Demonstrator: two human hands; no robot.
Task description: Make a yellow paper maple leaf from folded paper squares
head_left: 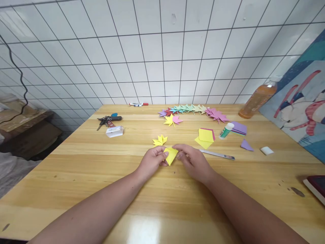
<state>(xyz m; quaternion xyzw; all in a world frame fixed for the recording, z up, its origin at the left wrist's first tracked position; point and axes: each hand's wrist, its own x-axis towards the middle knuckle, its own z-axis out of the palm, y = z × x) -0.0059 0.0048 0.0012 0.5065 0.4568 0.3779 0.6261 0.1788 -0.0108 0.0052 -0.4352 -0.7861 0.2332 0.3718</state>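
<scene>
My left hand and my right hand both pinch a small folded yellow paper piece just above the wooden table. A finished yellow folded leaf shape lies just beyond my left hand. Farther back lie a yellow and pink folded pair and a curved row of several folded paper shapes in purple, teal, yellow and pink. A stack of yellow square sheets sits right of centre.
A metal ruler, a glue stick, its white cap, purple sheets and a purple scrap lie on the right. An orange drink bottle, keys, a white box and a marker lie further back.
</scene>
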